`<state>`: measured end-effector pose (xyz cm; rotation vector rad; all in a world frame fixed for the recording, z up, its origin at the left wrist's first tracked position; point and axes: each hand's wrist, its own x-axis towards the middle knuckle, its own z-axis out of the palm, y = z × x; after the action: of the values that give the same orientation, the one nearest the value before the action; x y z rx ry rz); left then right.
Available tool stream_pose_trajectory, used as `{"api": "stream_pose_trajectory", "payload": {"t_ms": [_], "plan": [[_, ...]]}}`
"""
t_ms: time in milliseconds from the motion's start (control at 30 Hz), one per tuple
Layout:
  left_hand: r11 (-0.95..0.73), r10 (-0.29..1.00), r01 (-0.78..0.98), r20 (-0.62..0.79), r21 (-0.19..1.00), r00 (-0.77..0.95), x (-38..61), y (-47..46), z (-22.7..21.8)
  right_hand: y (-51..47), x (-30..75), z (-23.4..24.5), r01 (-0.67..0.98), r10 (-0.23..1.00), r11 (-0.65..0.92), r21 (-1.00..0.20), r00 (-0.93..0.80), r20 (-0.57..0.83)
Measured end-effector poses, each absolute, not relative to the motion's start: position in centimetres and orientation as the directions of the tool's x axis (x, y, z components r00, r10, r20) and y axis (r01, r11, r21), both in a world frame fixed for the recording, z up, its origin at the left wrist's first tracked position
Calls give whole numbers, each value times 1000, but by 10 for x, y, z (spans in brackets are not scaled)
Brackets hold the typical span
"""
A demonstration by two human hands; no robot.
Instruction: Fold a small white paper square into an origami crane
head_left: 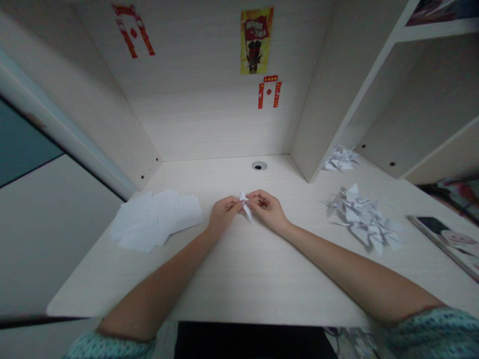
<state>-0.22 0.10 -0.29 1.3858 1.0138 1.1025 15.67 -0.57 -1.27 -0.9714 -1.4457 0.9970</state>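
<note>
Folded white paper piece [246,204], small, pinched between fingertips of left hand [223,213] and right hand [268,208], held just above the bench [239,269]. Stack of flat white sheets [155,219] lies to the left; heap of folded paper figures [361,219] to the right.

folded paper [246,204] between both hands

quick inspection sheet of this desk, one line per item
surface: pale wood desk with a round hole at the back
job's things: small folded paper between both hands; loose sheets on the left
clutter: right pile of folded pieces; shelf pile in the bay; magazine at the right edge
hands: left hand and right hand both pinch the folded paper
cables: nothing seen
surroundings: poster and red stickers on the back panel
</note>
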Motion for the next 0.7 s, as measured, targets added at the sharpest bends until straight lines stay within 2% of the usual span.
{"api": "stream_pose_trajectory", "payload": {"t_ms": [700], "plan": [[-71, 972, -1, 69, 998, 223, -2, 1, -3, -5, 156, -12, 87, 946, 318, -944, -101, 309]]}}
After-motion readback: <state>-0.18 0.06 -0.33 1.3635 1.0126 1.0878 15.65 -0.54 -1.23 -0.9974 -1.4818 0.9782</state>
